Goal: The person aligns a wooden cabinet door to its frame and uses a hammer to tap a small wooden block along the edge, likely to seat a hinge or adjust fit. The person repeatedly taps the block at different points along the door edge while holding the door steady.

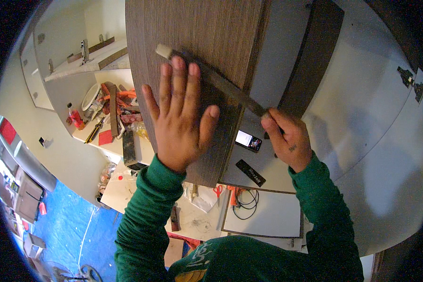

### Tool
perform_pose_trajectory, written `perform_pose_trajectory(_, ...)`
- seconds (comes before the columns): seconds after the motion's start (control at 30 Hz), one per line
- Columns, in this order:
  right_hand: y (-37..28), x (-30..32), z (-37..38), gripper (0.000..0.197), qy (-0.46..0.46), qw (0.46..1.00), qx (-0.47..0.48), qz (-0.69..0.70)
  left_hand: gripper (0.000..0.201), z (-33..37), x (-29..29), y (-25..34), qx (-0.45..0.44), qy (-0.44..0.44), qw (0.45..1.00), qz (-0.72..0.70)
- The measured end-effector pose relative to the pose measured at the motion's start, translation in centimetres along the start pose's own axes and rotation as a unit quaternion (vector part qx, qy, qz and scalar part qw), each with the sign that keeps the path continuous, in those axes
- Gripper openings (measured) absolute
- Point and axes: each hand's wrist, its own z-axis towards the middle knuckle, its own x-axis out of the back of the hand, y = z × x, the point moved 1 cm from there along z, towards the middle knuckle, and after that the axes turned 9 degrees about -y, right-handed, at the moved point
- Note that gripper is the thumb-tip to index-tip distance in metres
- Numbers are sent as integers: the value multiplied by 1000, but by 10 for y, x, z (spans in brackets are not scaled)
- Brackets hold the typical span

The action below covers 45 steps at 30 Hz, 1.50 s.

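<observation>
My right hand is closed around the near end of a long dark bar with a pale, blocky far end. The bar slants up and left across a brown wood-grain panel, overhanging its right edge. My left hand is spread over the panel, palm down, with nothing in it. Its fingertips come up to the bar near the pale end; whether they press on it I cannot tell. What kind of tool the bar is does not show.
Right of the panel, a lit phone and a black rectangular piece lie on a pale surface. Cluttered tools fill a shelf at left. Red scissors and a dark cable lie nearer me. Blue sheeting covers the floor.
</observation>
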Motion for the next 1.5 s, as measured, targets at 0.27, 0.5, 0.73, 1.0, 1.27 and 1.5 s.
perform_pose_trajectory(0.27,3,-10,-43,24,18,999,-1,-37,82,-43,-18,43,9,-42,996,-80)
perform_pose_trajectory(0.5,-5,25,13,28,-3,998,-68,-4,76,37,11,5,-24,64,998,-9)
perform_pose_trajectory(0.73,-6,8,-33,30,-2,995,-87,-54,79,-16,-1,52,-20,7,997,-80)
perform_pose_trajectory(1.0,-8,34,35,29,21,999,-7,-32,80,53,24,5,-1,73,997,14)
perform_pose_trajectory(1.27,-6,17,-26,30,13,998,-14,-63,80,-13,3,56,30,-21,994,-99)
perform_pose_trajectory(1.5,-5,50,52,32,53,997,-25,-41,80,77,37,14,-19,127,991,32)
